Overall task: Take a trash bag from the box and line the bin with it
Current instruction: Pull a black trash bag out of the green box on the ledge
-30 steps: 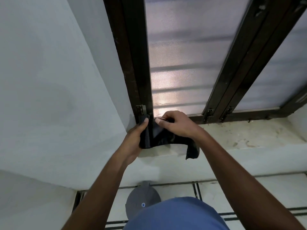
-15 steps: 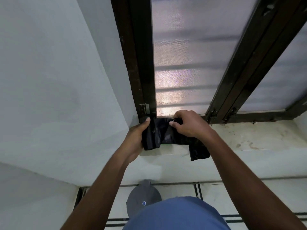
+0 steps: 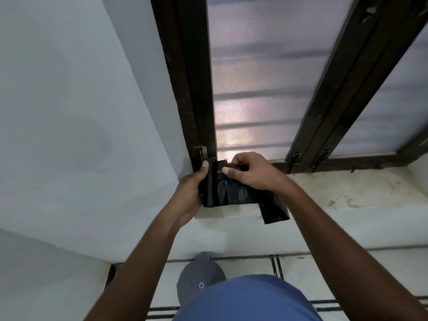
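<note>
A folded black trash bag (image 3: 234, 193) is held up in front of the window sill, between both hands. My left hand (image 3: 191, 188) grips its left edge, thumb pressed on the front. My right hand (image 3: 250, 172) pinches a fold at the bag's top edge with thumb and fingers. A loose strip of the bag (image 3: 274, 210) hangs down at the lower right. On the floor below stands a grey bin (image 3: 199, 276) with a closed lid and a small blue mark, partly hidden by my blue shirt. No box is in view.
A dark-framed frosted window (image 3: 254, 89) fills the upper middle, above a stained white sill (image 3: 347, 193). A white wall (image 3: 69, 135) closes in on the left. The tiled floor (image 3: 347, 274) with dark lines lies below right.
My right hand has shifted left along the bag's top edge and now pinches a fold near my left thumb. The bag stays folded and the hanging strip remains at the lower right.
</note>
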`<action>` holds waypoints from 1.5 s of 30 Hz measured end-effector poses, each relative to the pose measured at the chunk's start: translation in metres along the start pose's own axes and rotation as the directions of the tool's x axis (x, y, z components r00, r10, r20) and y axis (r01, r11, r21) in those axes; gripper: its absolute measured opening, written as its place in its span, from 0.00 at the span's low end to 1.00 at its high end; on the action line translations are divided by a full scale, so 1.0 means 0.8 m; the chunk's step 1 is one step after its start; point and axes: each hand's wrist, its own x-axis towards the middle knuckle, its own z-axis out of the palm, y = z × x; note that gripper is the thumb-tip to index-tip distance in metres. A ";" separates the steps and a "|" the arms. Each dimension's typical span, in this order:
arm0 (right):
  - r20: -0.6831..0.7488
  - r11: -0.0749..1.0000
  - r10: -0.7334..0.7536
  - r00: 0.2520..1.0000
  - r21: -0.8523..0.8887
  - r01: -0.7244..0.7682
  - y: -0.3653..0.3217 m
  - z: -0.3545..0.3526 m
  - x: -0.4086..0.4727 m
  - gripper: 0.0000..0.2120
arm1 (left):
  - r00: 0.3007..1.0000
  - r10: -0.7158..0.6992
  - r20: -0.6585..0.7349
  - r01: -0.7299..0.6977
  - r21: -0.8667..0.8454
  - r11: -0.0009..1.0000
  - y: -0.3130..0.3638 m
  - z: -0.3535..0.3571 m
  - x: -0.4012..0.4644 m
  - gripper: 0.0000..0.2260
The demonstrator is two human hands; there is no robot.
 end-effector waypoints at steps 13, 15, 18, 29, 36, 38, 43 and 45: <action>0.053 0.996 -0.057 0.997 0.077 0.053 0.015 0.002 -0.004 0.14 | 1.000 -0.014 -0.022 0.016 0.081 0.997 -0.009 -0.004 0.000 0.19; 0.058 0.996 -0.059 0.997 0.063 0.056 0.015 0.005 -0.004 0.14 | 0.999 -0.033 -0.001 0.033 0.106 0.994 -0.010 -0.004 0.000 0.19; 0.049 0.998 -0.054 0.997 0.015 0.054 0.018 0.010 -0.005 0.13 | 1.000 -0.027 0.014 0.025 0.105 0.994 -0.011 -0.004 0.003 0.19; -0.291 0.941 0.109 0.951 -0.279 -0.193 0.020 0.024 0.002 0.10 | 0.996 0.075 0.045 -0.075 0.003 0.997 -0.010 0.003 -0.005 0.22; -0.167 0.983 0.161 0.973 0.113 -0.143 0.045 0.002 0.013 0.20 | 0.979 0.116 -0.165 -0.114 0.023 0.993 0.007 -0.003 0.003 0.17; -0.191 0.981 0.157 0.969 0.139 -0.131 0.043 0.005 0.016 0.17 | 0.980 0.096 -0.177 -0.093 0.022 0.995 0.004 0.001 0.004 0.14; -0.404 0.989 0.145 0.903 0.047 -0.137 0.029 -0.007 0.012 0.17 | 0.988 -0.017 -0.153 0.019 0.008 1.000 -0.018 0.003 0.013 0.16; -0.441 0.980 0.167 0.882 0.175 -0.098 0.027 -0.020 0.013 0.17 | 0.988 -0.039 -0.151 0.041 0.010 0.999 -0.026 0.004 0.019 0.16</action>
